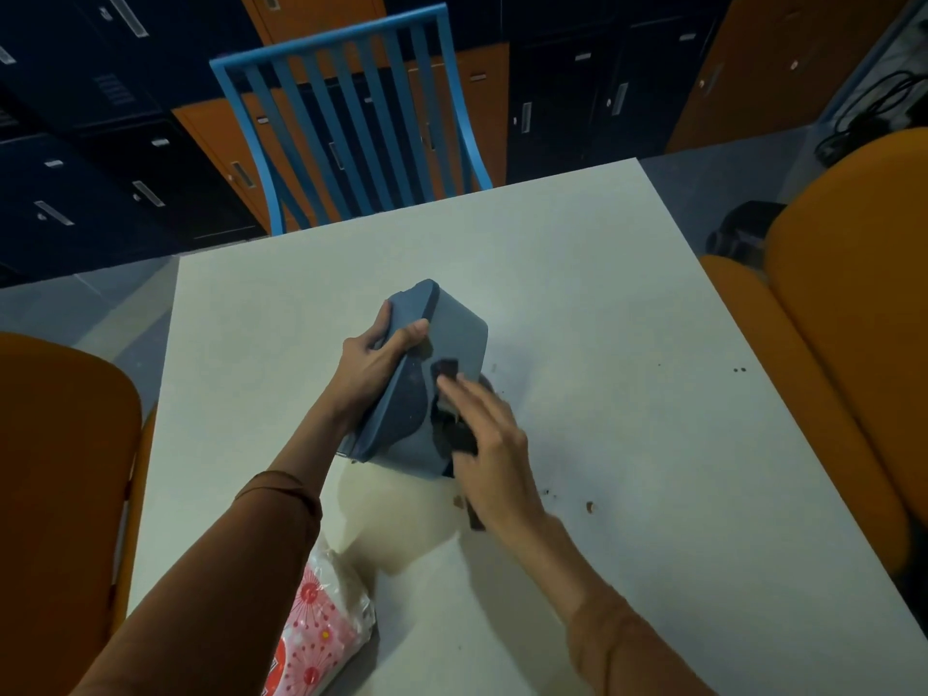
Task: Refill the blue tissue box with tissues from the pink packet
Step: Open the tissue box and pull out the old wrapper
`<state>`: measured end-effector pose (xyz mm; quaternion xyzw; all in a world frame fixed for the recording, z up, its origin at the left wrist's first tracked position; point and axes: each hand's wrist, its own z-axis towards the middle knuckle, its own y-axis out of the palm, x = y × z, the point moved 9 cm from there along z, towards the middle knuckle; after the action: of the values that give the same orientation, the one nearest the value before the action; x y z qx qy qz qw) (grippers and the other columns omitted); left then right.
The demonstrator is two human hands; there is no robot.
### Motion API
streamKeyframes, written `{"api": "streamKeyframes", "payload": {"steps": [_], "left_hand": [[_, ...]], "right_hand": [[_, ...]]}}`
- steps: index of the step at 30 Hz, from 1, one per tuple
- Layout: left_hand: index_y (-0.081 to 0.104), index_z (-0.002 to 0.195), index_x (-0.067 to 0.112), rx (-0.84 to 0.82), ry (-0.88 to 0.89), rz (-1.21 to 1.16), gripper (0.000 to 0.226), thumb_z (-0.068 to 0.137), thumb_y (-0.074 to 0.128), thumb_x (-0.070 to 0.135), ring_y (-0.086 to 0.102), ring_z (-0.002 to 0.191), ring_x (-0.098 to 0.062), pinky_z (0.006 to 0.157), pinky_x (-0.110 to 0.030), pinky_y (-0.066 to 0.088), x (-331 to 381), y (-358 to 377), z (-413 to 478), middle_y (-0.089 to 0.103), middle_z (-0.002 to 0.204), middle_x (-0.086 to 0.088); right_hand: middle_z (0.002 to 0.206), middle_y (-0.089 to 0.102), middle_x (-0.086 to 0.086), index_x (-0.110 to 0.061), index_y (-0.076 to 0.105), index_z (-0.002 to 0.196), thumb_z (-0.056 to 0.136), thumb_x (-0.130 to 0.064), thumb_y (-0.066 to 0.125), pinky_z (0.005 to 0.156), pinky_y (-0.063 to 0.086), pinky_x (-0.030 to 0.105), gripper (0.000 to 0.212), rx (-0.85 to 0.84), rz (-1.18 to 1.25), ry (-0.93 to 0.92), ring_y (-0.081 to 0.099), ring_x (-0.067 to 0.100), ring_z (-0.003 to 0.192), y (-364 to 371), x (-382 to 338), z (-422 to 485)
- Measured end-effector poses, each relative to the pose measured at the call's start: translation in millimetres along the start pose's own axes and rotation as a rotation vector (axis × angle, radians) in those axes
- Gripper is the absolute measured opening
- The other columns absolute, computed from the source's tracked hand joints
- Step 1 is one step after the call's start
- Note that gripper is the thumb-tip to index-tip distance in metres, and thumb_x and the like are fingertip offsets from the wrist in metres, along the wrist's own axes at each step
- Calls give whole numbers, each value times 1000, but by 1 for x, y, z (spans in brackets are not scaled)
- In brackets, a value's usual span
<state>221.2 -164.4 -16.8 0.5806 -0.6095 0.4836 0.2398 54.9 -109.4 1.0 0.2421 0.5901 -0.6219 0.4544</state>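
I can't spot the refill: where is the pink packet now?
Head view, bottom left: the pink packet lies on the table near its front edge, partly hidden by the left sleeve.

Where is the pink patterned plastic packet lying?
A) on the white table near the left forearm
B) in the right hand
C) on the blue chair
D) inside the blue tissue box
A: the pink patterned plastic packet lies on the white table by the brown left sleeve.

Locker room or staff break area: navy and orange lockers, white table.
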Motion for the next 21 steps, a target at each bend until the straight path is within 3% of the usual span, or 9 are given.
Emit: {"api": "streamKeyframes", "payload": {"steps": [4,8,12,15,18,21], "left_hand": [[24,151,34,19,-3,-28,77,85,59,57,61,99,-17,74,-25,49,-2,-1,0,52,131,-4],[26,151,31,37,10,-37,78,84,60,56,60,105,-18,79,-27,49,-3,-2,1,51,135,-5],[29,150,30,29,4,-55,75,86,61,52,59,103,-15,74,-23,49,-3,-1,3,51,132,-2],[31,149,31,32,8,-45,77,83,63,53,59,106,-16,82,-26,49,-3,0,3,52,133,-1],[32,148,34,27,-4,-26,85,76,66,62,59,105,-15,86,-30,50,-2,-1,1,53,131,0],[32,149,32,35,-15,-66,82,79,65,59,60,105,-15,86,-30,50,-3,-3,0,54,131,0]], "right_hand": [[131,57,8,-10,53,133,80,7,61,98,50,38,56,97,83,24,54,23,119,-5,-19,51],[135,55,7,-11,51,135,79,8,64,104,39,23,61,95,59,-15,49,20,126,2,-33,19],[143,46,2,-19,45,139,77,7,56,99,48,35,68,-66,28,-131,46,20,123,13,-34,-36],[140,50,3,-18,50,136,75,1,43,94,52,39,64,-61,-45,-173,51,24,113,2,-26,-13],[134,55,8,-13,55,131,74,9,52,92,52,44,61,24,-72,-117,54,28,111,-7,-21,32],[133,56,7,-13,57,130,75,11,60,94,52,39,60,22,-89,-104,55,28,110,1,-32,36]]}}
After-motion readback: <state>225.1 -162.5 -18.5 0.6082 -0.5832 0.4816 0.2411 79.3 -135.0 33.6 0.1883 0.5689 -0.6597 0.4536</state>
